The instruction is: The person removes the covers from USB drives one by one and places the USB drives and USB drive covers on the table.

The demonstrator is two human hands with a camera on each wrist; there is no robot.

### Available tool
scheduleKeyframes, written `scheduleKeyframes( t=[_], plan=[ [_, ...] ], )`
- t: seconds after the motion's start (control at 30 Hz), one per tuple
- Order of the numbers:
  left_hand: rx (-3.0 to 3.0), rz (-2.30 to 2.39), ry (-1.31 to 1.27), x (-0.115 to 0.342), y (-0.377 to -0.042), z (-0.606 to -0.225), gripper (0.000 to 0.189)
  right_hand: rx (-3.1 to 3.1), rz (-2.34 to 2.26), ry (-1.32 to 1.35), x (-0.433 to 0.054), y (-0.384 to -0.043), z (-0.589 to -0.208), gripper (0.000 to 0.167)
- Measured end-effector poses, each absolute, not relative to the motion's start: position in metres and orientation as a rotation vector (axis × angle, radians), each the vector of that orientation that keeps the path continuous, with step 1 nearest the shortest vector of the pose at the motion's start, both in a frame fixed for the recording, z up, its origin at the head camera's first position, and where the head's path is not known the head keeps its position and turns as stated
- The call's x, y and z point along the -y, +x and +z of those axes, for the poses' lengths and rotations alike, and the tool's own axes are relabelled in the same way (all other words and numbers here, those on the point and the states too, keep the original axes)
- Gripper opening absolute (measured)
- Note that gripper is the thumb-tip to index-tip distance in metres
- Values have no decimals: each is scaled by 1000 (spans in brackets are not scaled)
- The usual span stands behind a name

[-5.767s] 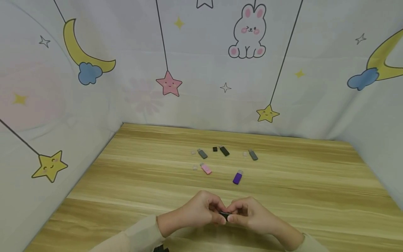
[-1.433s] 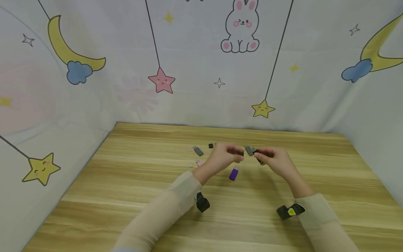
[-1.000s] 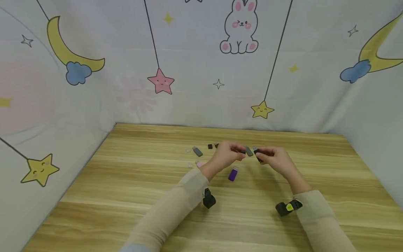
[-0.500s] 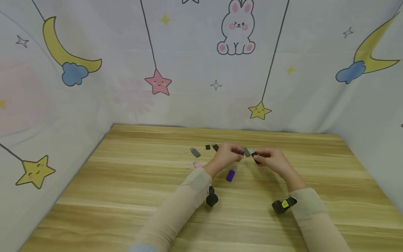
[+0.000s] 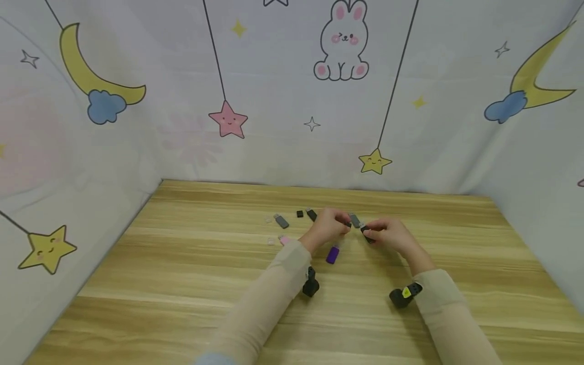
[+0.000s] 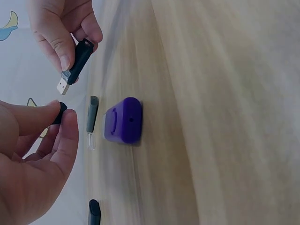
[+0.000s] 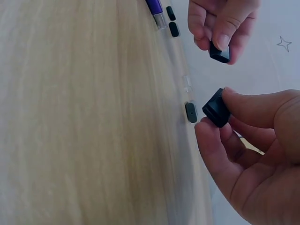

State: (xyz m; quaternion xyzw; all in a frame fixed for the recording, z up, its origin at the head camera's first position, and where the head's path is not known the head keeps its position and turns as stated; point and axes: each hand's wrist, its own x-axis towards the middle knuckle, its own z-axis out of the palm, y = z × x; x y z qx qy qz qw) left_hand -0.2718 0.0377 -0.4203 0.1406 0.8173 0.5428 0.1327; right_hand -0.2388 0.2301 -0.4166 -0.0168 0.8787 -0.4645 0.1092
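My left hand (image 5: pixel 329 225) pinches a small black cap (image 6: pixel 60 113) between thumb and forefinger, above the table. A short gap to the right, my right hand (image 5: pixel 392 237) holds a black USB flash drive (image 5: pixel 367 233) between thumb and fingers. Its bare metal plug (image 6: pixel 63 86) points towards the cap in the left wrist view. Just behind the hands lies a grey USB flash drive (image 5: pixel 354 219). A purple USB flash drive (image 5: pixel 332 255) lies in front of them. The left hand and sleeve partly cover a pink USB flash drive (image 5: pixel 285 240).
Another grey USB flash drive (image 5: pixel 281 221) and a second black one (image 5: pixel 312 214) lie left of the hands. A loose black cap (image 5: pixel 299 214) and two clear caps, one beside the pink drive (image 5: pixel 270 242), sit near them. Printed cloth (image 5: pixel 274 152) walls off the wooden table (image 5: pixel 191 304).
Earlier the hands met on a black object near the front. Now they are farther back, cap and drive apart. Over the last second the right hand has lowered slightly and come nearer the left.
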Motion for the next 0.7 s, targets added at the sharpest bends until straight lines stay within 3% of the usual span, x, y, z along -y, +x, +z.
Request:
scheduleKeyframes(
  t=[0.7],
  plan=[
    [-2462,1398,426,-48,-278,-428,12,-2642,-1175,1,-227,-243,-422,31]
  ],
)
